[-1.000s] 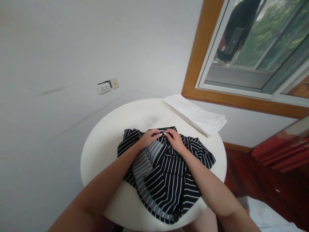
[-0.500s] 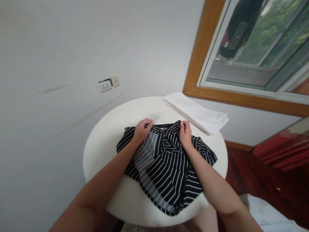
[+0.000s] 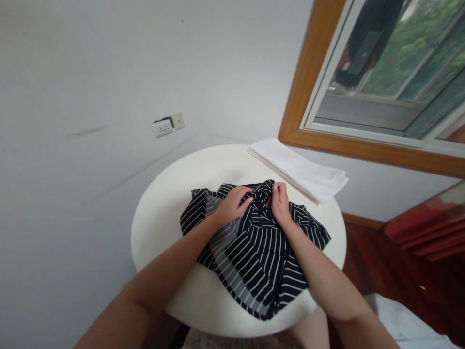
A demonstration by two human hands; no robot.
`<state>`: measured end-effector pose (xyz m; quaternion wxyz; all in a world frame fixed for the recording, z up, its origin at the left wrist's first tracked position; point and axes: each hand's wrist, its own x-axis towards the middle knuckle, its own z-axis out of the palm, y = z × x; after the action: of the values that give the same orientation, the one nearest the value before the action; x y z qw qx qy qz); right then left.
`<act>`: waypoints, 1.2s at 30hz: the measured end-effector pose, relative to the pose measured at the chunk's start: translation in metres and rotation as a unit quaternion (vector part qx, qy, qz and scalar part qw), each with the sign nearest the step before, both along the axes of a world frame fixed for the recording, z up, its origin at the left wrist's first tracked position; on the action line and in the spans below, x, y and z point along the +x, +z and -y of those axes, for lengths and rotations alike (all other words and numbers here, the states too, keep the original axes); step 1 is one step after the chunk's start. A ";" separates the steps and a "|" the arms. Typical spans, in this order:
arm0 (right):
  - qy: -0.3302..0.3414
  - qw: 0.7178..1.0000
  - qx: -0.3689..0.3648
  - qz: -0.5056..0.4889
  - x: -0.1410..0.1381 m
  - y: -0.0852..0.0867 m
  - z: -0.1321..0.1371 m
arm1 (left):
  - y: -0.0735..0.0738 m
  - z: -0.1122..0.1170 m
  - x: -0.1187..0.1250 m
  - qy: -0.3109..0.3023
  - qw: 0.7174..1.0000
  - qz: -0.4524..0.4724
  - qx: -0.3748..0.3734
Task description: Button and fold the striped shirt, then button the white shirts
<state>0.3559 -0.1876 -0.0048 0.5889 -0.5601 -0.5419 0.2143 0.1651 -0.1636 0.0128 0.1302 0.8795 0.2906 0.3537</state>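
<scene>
Both hands are at the upper edge of a black shirt with white stripes (image 3: pixel 265 252), seen from the head camera. Near the gathered collar area, the right hand (image 3: pixel 280 203) has its fingers curled in and pinches the bunched cloth. Just beside it, the left hand (image 3: pixel 234 206) lies over the fabric, palm down, with thumb and fingertips a narrow gap apart at the gathered part; whether they grip any cloth I cannot tell. The shirt lies crumpled on a round white table (image 3: pixel 154 223), its paler grey underside showing along one side and its lower edge lying toward the person. Beyond the right hand, a folded white cloth (image 3: pixel 298 167) rests near the far right rim, partly past the edge. Behind the table, a white wall socket (image 3: pixel 162 128) sits on the wall (image 3: pixel 90 63) next to a beige plate (image 3: pixel 178 120). At upper right, a wood-framed window (image 3: pixel 395 97) shows a dark garment and greenery behind the glass. Red fabric (image 3: pixel 428 225) hangs over the dark red floor (image 3: pixel 385 266).
</scene>
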 end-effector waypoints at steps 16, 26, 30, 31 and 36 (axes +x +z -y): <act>0.013 0.937 -0.037 -0.346 0.005 -0.014 -0.022 | -0.020 -0.021 0.000 -0.098 0.980 0.020 -0.174; 0.066 0.915 -0.025 -0.397 0.009 -0.014 -0.023 | -0.024 -0.029 -0.002 -0.094 0.978 0.021 -0.183; 0.086 0.911 -0.032 -0.401 0.010 -0.014 -0.023 | -0.021 -0.026 0.001 -0.072 0.982 0.027 -0.170; 0.086 0.912 -0.034 -0.401 0.010 -0.013 -0.023 | -0.020 -0.025 0.002 -0.065 0.983 0.031 -0.166; 0.088 0.903 -0.043 -0.418 0.010 -0.010 -0.020 | -0.021 -0.023 0.005 -0.045 0.987 0.055 -0.144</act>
<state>0.3660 -0.1674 -0.0146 0.7154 -0.3941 -0.2836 0.5024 0.1696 -0.1409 -0.0086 0.2875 0.8426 0.2912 0.3501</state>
